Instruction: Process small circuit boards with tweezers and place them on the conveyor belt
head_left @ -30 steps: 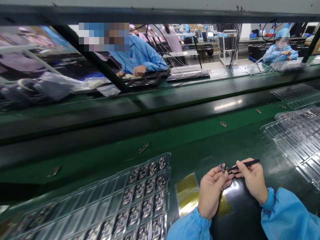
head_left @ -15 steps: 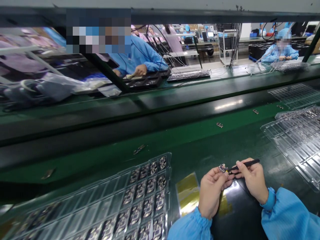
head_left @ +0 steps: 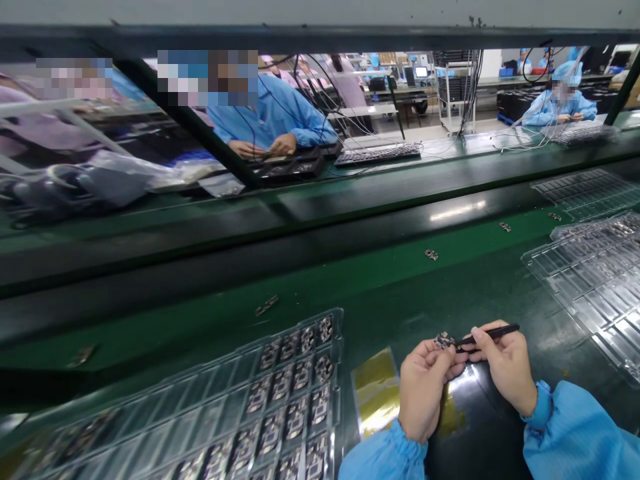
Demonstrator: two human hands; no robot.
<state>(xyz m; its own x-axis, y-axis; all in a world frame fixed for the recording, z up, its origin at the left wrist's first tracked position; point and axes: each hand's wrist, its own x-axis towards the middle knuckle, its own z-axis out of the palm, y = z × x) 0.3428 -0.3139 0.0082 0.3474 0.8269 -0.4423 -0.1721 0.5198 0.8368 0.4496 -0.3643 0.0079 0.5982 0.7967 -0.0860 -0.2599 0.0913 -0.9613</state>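
Between the thumb and fingers of my left hand (head_left: 425, 380) is a small circuit board (head_left: 443, 341), held above the dark mat. My right hand (head_left: 507, 360) grips black tweezers (head_left: 495, 333), whose tips meet the near end of the board. Whether the tips pinch anything there is too small to make out. Beside my left wrist lies a sheet of yellow film pieces (head_left: 376, 387), and more yellow film (head_left: 451, 410) shows beneath my hands.
On the left a clear plastic tray (head_left: 165, 400) holds several circuit boards. More clear trays (head_left: 590, 287) lie stacked on the right. Loose boards rest along the green belt (head_left: 350, 280) ahead. Across the line, a person in blue (head_left: 280, 113) works over black trays.
Loose boards on the belt have shifted a little to the left. A yellow spot seen near the tweezer tips no longer shows. My hands stay almost in place.
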